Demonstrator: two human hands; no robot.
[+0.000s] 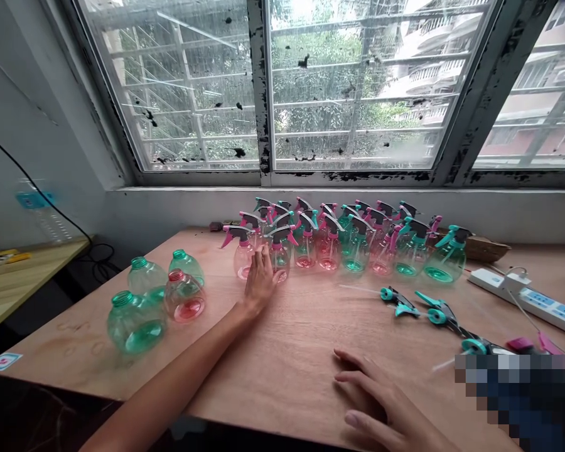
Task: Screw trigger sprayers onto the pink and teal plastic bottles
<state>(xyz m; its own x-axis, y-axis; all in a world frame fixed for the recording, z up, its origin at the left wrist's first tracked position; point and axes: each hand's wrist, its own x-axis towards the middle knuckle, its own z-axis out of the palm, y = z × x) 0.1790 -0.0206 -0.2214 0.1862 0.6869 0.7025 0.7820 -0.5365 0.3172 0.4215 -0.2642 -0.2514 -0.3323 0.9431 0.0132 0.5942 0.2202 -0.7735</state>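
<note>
My left hand reaches forward with fingers stretched and thumb apart, against or very near the lower side of a spray bottle with a black and pink trigger head. Left of the fingers stands a pink spray bottle. Both belong to a cluster of pink and green spray bottles along the back of the table; contact with the hand is partly hidden. Near the front edge, my right hand hovers over or rests on the wood, fingers spread and holding nothing. Loose teal and black spray heads lie beyond it to the right.
Headless bottles stand at left, several green ones and a pink one. A white power strip and a brown object are at right. Pink parts lie beside a pixelated patch. A window backs the wooden table.
</note>
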